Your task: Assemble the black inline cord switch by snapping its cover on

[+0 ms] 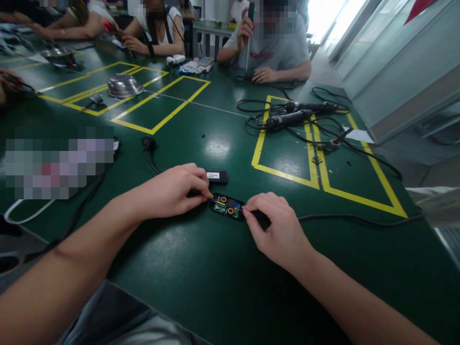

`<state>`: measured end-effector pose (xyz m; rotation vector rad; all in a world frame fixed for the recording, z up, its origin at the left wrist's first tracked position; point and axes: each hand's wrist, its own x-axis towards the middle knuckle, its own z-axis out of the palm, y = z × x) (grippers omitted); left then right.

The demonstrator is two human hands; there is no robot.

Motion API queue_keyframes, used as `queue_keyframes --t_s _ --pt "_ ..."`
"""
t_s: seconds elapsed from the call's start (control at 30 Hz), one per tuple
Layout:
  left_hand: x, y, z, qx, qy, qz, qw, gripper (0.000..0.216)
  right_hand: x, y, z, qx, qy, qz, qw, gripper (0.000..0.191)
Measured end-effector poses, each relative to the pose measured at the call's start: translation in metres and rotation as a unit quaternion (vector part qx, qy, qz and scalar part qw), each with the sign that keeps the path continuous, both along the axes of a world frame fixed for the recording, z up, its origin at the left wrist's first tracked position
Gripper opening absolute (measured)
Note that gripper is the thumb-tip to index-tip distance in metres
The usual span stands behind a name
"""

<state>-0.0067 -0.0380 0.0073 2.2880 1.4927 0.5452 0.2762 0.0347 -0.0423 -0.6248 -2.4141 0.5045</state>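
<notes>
A small opened black power adapter (pixel 227 207) lies on the green table (pixel 201 268), its circuit board with orange coils showing. My left hand (pixel 172 190) pinches its left end with closed fingers. My right hand (pixel 276 230) pinches its right end, where a black cable (pixel 359 219) leaves toward the right. Just behind the adapter lies its black cover (pixel 216 177) with a white label. A black plug (pixel 148 143) with its cord sits farther back left.
Two black electric screwdrivers (pixel 291 117) with tangled cables lie inside yellow floor-tape boxes at back right. Metal bowl-like parts (pixel 124 86) rest at back left. Other people sit at the table's far side, one holding a tool upright.
</notes>
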Motion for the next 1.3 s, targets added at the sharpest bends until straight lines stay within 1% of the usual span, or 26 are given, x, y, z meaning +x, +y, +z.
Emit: queue_keyframes --t_s 0.03,0.1,0.17,0.2,0.27,0.33,0.37,0.4,0.47,0.53,0.57,0.6,0.67,0.73,0.8,0.93,1.0,1.13,1.3 --pt "0.003 0.0 0.0 0.021 0.018 0.016 0.999 0.02 0.0 0.0 0.0 0.006 0.001 0.001 1.0 0.016" --pt "0.008 0.0 -0.001 0.064 0.039 0.069 0.995 0.019 0.0 0.0 0.0 0.021 0.001 0.001 1.0 0.016" --pt "0.011 0.003 -0.006 0.094 0.035 0.133 0.986 0.02 0.0 0.0 0.001 0.03 0.004 -0.007 1.0 0.015" --pt "0.012 0.004 -0.009 0.095 0.029 0.158 0.982 0.025 0.0 0.0 0.001 0.03 0.005 -0.012 0.999 0.014" --pt "0.01 0.009 -0.015 0.066 0.027 0.185 0.98 0.04 0.0 0.0 0.002 0.024 0.009 -0.019 0.999 0.011" --pt "0.006 0.012 -0.02 0.024 0.03 0.196 0.98 0.052 0.001 -0.001 0.003 0.014 0.012 -0.024 1.0 0.017" --pt "0.005 0.013 -0.021 0.013 0.03 0.196 0.98 0.054 0.002 -0.001 0.002 0.009 0.013 -0.027 1.0 0.022" --pt "0.004 0.013 -0.021 0.014 0.028 0.191 0.981 0.054 0.002 -0.001 0.002 0.003 0.013 -0.03 0.999 0.027" --pt "0.005 0.011 -0.018 0.046 0.007 0.162 0.986 0.048 0.003 -0.002 0.001 -0.005 0.013 -0.039 0.999 0.037" --pt "0.01 0.006 -0.012 0.082 -0.034 0.112 0.99 0.044 0.003 -0.003 0.0 -0.008 0.012 -0.044 0.999 0.046" --pt "0.013 0.003 -0.009 0.082 -0.055 0.087 0.991 0.044 0.003 -0.004 0.0 -0.01 0.011 -0.045 0.999 0.05" --pt "0.015 0.0 -0.006 0.076 -0.072 0.06 0.993 0.045 0.003 -0.004 0.0 -0.012 0.007 -0.043 0.999 0.054" --pt "0.02 -0.003 -0.002 0.036 -0.073 0.011 0.997 0.041 0.002 -0.005 0.002 -0.016 -0.006 -0.035 0.999 0.058" --pt "0.022 -0.004 0.0 0.007 -0.054 -0.014 0.998 0.037 0.002 -0.005 0.004 -0.015 -0.022 -0.028 0.999 0.058" --pt "0.022 -0.003 0.0 -0.001 -0.035 -0.016 0.999 0.034 0.001 -0.005 0.005 -0.008 -0.032 -0.021 0.999 0.053" --pt "0.02 -0.002 -0.002 -0.009 -0.02 -0.011 1.0 0.034 0.0 -0.003 0.003 0.002 -0.033 -0.024 0.999 0.032" --pt "0.021 -0.002 -0.002 -0.017 -0.014 -0.008 1.0 0.034 -0.001 -0.002 0.002 -0.004 -0.031 -0.031 0.999 0.025" --pt "0.023 -0.003 -0.003 -0.024 -0.004 -0.004 1.0 0.034 -0.001 -0.003 0.001 -0.01 -0.037 -0.036 0.999 0.022" --pt "0.023 -0.002 -0.004 -0.031 -0.019 0.0 0.999 0.034 0.0 -0.004 0.001 -0.004 -0.039 -0.039 0.998 0.021"
